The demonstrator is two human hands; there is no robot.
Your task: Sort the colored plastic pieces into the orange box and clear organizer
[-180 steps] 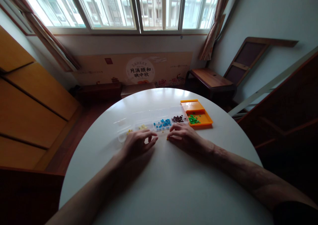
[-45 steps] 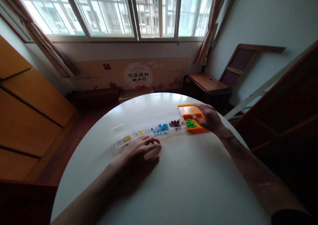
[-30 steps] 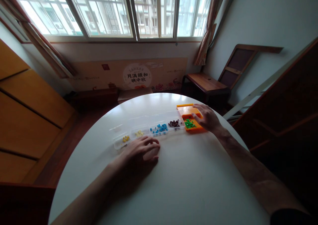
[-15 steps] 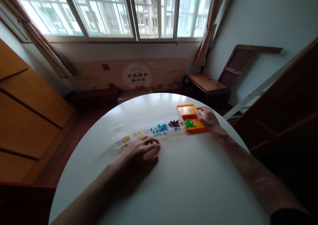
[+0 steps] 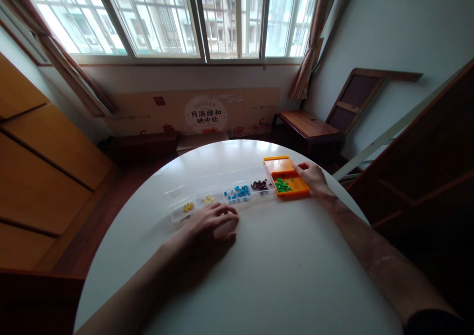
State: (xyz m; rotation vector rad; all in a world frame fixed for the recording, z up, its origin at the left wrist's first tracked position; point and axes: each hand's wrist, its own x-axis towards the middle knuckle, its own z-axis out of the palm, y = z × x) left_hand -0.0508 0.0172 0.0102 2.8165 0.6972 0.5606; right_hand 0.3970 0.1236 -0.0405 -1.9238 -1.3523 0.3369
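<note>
My left hand (image 5: 211,224) rests flat on the round white table (image 5: 259,276), fingers apart, just in front of a row of clear small boxes (image 5: 207,193) with yellow, pale and blue pieces (image 5: 237,193) and dark brown pieces (image 5: 259,184). At the row's right end an orange box (image 5: 296,189) stands with its lid (image 5: 278,164) up and holds green pieces (image 5: 283,186). My right hand (image 5: 313,177) lies against the orange box's right edge, its fingers touching the lid's corner.
Beyond the table stand a low wooden bench (image 5: 307,125), a leaning wooden frame (image 5: 355,98) and a printed cardboard panel (image 5: 200,110) under the window. Wooden cabinets (image 5: 40,157) fill the left side.
My right hand has left the middle of the table, reached to the orange box and slid from over the green pieces to its right edge. My left hand has stayed put.
</note>
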